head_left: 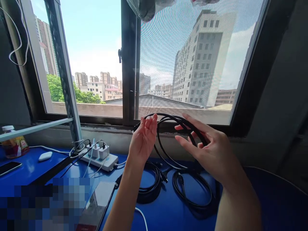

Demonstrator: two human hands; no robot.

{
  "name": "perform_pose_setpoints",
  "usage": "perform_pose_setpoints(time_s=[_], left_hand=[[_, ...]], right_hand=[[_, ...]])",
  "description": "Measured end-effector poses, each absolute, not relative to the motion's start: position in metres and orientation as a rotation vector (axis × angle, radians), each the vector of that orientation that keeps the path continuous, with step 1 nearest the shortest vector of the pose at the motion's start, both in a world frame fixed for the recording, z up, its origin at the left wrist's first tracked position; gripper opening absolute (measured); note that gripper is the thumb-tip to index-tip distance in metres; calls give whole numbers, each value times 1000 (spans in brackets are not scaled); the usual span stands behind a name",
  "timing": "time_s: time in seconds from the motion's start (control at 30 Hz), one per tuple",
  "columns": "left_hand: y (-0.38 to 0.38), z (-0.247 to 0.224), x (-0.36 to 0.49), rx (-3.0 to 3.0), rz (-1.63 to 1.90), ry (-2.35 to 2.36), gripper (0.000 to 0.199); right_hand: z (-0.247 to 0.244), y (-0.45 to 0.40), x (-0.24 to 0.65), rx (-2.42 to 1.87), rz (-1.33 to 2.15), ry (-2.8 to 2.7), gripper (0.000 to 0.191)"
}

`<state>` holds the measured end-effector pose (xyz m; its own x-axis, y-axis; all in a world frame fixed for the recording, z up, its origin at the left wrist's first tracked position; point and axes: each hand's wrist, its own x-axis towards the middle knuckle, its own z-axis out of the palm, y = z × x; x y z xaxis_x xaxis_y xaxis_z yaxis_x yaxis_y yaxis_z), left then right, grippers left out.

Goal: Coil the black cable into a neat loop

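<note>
Left hand (143, 138) is raised palm-in, fingers (151, 123) straight and close together, not curled. The black cable loop (168, 120) runs behind the fingertips and seems to rest against them, so the hand acts as a post the loop hangs round rather than a clamp.

Right hand (211, 150) is up opposite, fingers (186, 142) spread apart and half bent. The loop passes between them near the knuckles; whether any finger pinches it cannot be told. Held this way the two hands keep the loop open and off the bench (166, 211).

Below the fingers of both hands, the cable's lower strand drops to the blue bench. Under the left wrist lies a coiled black cable (149, 189); under the right palm lies a second flat coil (192, 192).

Left of the left fingers, well apart, a white power strip (101, 158) carries chargers. A phone (97, 205) lies near the left forearm. Further left are a white mouse (45, 156) and a jar (13, 144).
</note>
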<state>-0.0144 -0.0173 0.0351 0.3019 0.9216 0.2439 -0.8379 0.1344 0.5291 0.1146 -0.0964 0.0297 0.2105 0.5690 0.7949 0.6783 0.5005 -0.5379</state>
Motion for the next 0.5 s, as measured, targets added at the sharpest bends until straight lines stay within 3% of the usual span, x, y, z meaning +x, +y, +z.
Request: perform_pose_setpoints(time_s=[0.13,0.27,0.43,0.5], left_hand=[[-12,27,-14,990,1147,235,34],[-17,21,-15,1477,1038,393,44],[-36,26,-18,1794,1607,575,17],[-39,27,-20,1962,1838,590,27]], right_hand=[[29,-90,118,-1072,-253,-1312,38],[27,-85,122,-1055,-395,-1225,34],[28,-90,120,-1033,-453,-1207,30],[28,-94,118,-1025,-445,-1242,29]])
